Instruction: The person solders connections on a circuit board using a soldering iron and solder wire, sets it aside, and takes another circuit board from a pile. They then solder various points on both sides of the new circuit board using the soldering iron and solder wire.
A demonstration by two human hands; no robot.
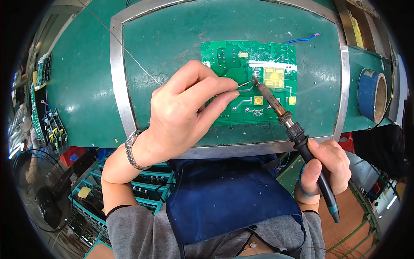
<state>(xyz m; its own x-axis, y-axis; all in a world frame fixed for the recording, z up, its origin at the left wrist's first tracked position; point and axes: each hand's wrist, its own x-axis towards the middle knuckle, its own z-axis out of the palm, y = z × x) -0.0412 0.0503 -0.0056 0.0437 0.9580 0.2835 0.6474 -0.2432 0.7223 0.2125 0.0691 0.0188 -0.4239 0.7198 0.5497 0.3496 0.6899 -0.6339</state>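
A green circuit board (235, 113) with yellow patches and rows of solder joints lies on the green bench mat. My left hand (189, 101) is over its left part, thumb and forefinger pinched on a thin solder wire (245, 83). From behind that hand the wire runs off to the upper left. My right hand (328, 166) is closed around the black handle of a soldering iron (282, 114). Its dark tip meets the end of the wire at the board, left of the large yellow square. The exact joint under the tip is too small to make out.
A metal frame (117, 73) borders the mat. A blue wire (302, 39) extends behind the board, and a blue tape roll (371, 96) stands at the right. Further boards (54, 129) lie at the far left. Below are a fan (41, 190) and teal racks (92, 179).
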